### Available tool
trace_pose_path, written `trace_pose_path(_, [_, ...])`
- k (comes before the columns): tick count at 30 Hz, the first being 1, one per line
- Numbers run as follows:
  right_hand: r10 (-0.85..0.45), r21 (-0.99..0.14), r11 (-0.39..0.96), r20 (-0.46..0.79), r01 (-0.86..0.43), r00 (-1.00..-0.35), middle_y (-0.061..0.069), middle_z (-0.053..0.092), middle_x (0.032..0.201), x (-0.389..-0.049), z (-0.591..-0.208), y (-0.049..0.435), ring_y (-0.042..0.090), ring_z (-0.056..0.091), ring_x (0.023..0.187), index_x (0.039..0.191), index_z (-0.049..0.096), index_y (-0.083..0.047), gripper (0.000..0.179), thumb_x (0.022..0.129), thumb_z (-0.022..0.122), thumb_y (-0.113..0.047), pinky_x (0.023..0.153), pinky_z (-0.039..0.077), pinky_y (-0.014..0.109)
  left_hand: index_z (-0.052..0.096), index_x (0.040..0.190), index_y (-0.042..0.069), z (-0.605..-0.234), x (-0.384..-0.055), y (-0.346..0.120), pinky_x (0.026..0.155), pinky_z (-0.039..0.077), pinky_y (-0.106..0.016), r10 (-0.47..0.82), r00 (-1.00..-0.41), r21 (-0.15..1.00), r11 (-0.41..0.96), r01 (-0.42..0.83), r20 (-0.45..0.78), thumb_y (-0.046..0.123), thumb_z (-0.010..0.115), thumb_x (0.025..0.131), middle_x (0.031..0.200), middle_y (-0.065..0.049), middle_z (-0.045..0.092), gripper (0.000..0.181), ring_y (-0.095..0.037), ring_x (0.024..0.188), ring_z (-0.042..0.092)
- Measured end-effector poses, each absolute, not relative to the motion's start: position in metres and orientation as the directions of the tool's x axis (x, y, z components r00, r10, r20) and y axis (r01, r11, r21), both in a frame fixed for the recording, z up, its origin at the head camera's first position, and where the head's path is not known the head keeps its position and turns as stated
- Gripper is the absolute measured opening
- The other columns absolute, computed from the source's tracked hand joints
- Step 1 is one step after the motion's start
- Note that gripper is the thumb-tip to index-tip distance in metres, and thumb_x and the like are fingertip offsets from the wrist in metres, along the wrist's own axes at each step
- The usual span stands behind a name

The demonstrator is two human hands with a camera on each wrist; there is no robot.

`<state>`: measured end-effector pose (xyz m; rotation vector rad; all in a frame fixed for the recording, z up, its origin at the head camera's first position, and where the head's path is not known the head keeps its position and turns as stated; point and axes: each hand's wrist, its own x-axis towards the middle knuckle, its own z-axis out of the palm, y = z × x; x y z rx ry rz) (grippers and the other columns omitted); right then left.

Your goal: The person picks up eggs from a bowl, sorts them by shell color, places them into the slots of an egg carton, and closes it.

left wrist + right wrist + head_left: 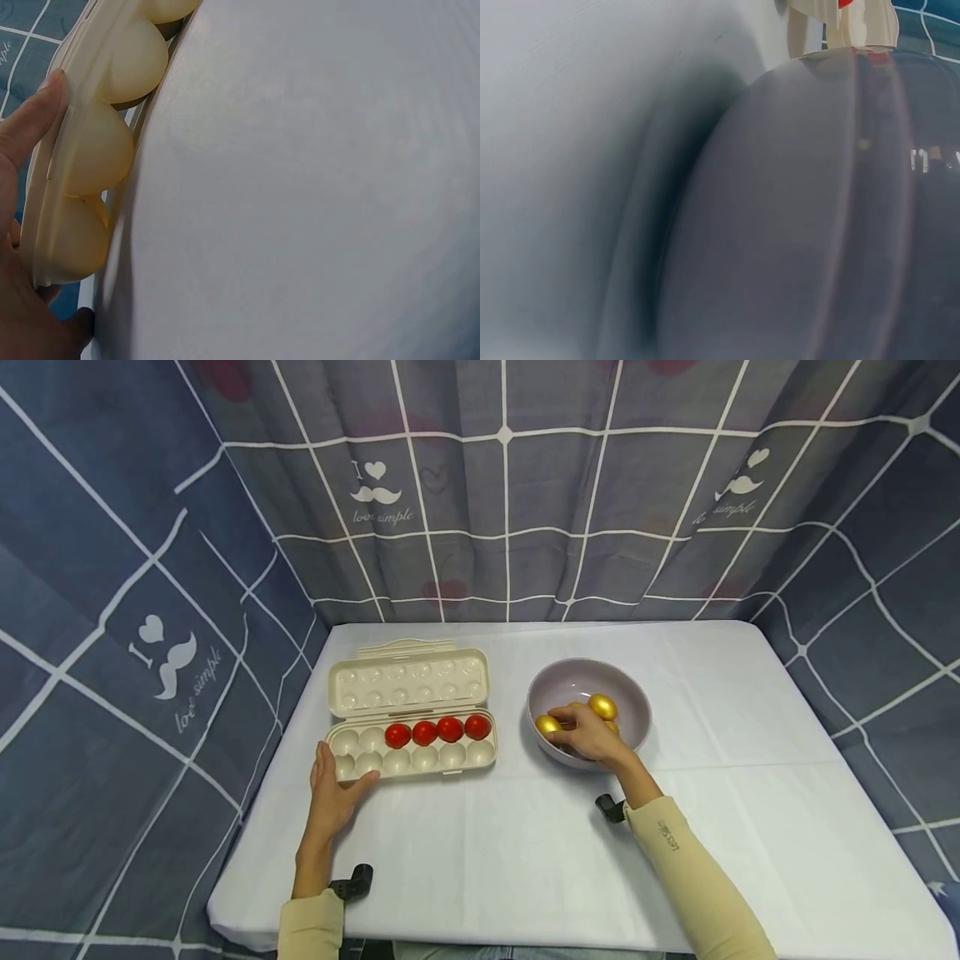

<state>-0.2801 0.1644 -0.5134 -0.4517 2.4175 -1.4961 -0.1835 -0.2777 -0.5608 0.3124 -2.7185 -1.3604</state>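
A cream plastic egg carton (408, 693) lies with its lid folded back on the left half of the table. Several red eggs (450, 729) fill the right part of its back row, and the other cups hold nothing. My left hand (333, 797) grips the carton's left end, thumb over the front rim, as the left wrist view also shows. To the right, a grey-mauve bowl (633, 693) contains several golden eggs (602, 706). Inside it, my right hand (588, 735) pinches a golden egg near the left wall between thumb and fingers. The right wrist view shows mainly the bowl's outer side (757, 217).
A white cloth covers the table (750, 710). Dark grey curtains (465, 493) with white grid lines hang behind it and along both sides. Black wrist cameras (354, 882) sit at both cuffs. The bowl stands a short way right of the carton.
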Motion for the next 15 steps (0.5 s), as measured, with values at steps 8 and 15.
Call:
trace_pose_path(8, [-0.335,-0.929,0.363,-0.059,-0.071,-0.940,0.024,0.059,0.129,-0.2831,-0.5149,0.1639,0.037,0.056,0.121,0.132,0.055,0.009,0.049,0.090,0.071,-0.010,0.102,0.043,0.046,-0.014,0.153,0.001,-0.5615,-0.1848,-0.2790,0.117,0.000,-0.055,-0.209,-0.978,0.801,0.583,-0.137,-0.015,0.041,0.077,0.085,0.161,-0.020,-0.017,0.121,-0.038,0.147,-0.014])
trace_pose_path(15, [-0.220,-0.952,0.306,-0.058,-0.012,-0.974,0.019,0.062,0.119,-0.2788,-0.5094,0.1629,0.032,0.060,0.111,0.122,0.059,0.005,0.048,0.081,0.078,-0.009,0.090,0.049,0.034,-0.015,0.154,0.003,-0.5612,-0.1863,-0.2787,0.117,0.000,-0.054,-0.203,-0.979,0.804,0.577,-0.142,-0.027,0.041,0.077,0.085,0.161,-0.017,-0.018,0.121,-0.036,0.147,-0.015])
